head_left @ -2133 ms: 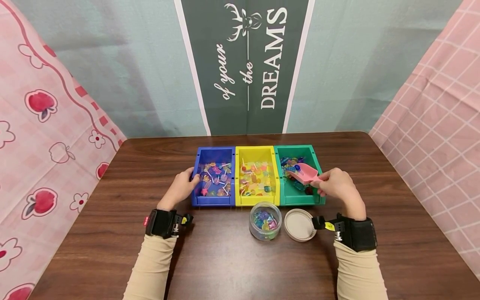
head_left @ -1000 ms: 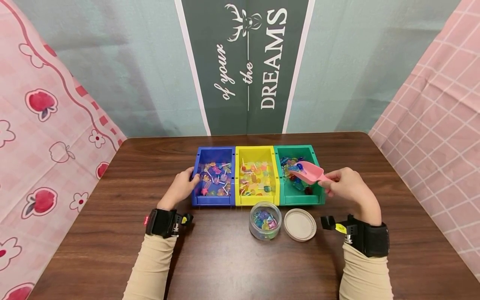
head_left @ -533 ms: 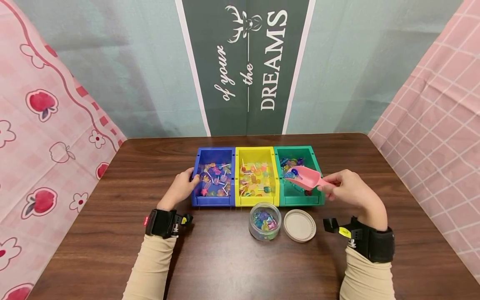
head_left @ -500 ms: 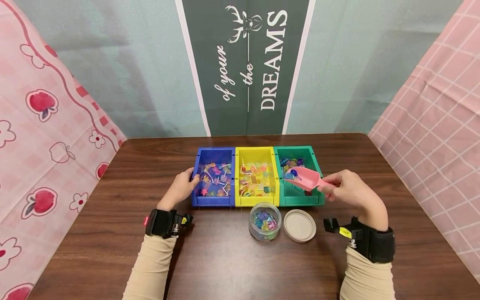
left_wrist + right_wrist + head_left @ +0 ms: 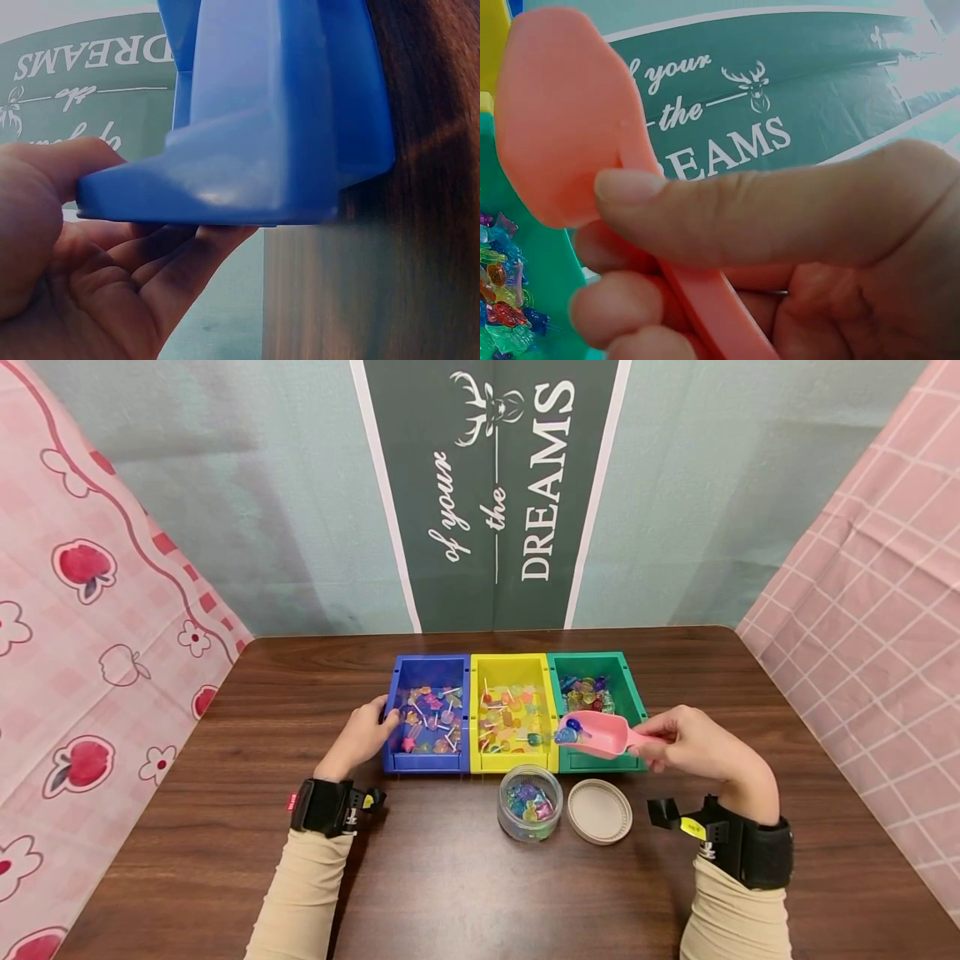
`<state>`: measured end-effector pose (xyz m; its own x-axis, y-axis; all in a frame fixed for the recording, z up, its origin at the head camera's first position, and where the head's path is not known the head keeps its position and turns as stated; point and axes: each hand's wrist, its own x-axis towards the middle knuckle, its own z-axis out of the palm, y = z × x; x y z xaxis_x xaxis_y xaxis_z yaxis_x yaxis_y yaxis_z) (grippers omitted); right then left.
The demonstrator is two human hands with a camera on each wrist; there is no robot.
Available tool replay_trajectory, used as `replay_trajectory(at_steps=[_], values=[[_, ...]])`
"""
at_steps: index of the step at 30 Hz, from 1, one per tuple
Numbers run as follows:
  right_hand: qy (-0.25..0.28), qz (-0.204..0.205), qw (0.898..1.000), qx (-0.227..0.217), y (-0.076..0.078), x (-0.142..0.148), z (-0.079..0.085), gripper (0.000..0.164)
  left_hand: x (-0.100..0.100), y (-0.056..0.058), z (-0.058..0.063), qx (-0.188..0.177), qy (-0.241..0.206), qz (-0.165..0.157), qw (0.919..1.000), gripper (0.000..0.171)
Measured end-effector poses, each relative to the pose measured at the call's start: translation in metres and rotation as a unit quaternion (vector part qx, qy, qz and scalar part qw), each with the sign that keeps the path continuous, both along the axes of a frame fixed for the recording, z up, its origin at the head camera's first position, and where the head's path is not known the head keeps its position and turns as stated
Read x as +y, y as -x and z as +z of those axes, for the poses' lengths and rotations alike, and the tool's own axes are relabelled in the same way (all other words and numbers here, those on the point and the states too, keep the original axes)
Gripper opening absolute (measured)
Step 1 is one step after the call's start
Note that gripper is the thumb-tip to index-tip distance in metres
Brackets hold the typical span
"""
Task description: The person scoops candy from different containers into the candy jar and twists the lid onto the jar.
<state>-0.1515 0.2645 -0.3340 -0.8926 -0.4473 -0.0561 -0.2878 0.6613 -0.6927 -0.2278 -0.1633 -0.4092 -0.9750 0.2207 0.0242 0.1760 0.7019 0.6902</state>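
Just beyond the open jar (image 5: 522, 832) and to its right, the person's right hand (image 5: 688, 742) pinches a pink scoop (image 5: 609, 735) held crosswise, its end carrying blue beads (image 5: 567, 735) nearest the jar, while the left hand (image 5: 358, 739), off to the jar's left, grips the blue bin (image 5: 427, 762).

a dark brown wood-grain table (image 5: 465, 902) with rounded far corners stands before a pale blue-green cloth (image 5: 285, 510), whose dark green panel (image 5: 480, 585), edged with white stripes (image 5: 386, 493), bears a white deer head (image 5: 491, 412) and sideways lettering (image 5: 547, 485) reading "of your", "the" and "dreams". at the left hangs a pink cloth (image 5: 142, 693) patterned with red apples (image 5: 82, 764) and flowers (image 5: 195, 637); at the right, a white-gridded pink cloth (image 5: 870, 568). light leaves a soft sheen on the tabletop's near part.
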Motion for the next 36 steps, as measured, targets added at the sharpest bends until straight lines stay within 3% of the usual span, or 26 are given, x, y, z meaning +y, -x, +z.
replay_trajectory(at_steps=[20, 29, 36], values=[[0.071, 0.144, 0.984, -0.08, 0.003, -0.014, -0.004, 0.013, 0.001, -0.001, 0.001, -0.014, -0.004, 0.006, 0.9999, 0.045], [0.057, 0.151, 0.981, -0.105, 0.003, -0.016, -0.003, 0.013, -0.001, -0.001, 0.001, -0.007, -0.01, 0.0, 0.9999, 0.045], [0.027, 0.115, 0.99, -0.08, 0.0, -0.018, 0.003, 0.014, -0.002, 0.001, -0.001, -0.017, -0.006, -0.004, 0.9998, 0.047]])
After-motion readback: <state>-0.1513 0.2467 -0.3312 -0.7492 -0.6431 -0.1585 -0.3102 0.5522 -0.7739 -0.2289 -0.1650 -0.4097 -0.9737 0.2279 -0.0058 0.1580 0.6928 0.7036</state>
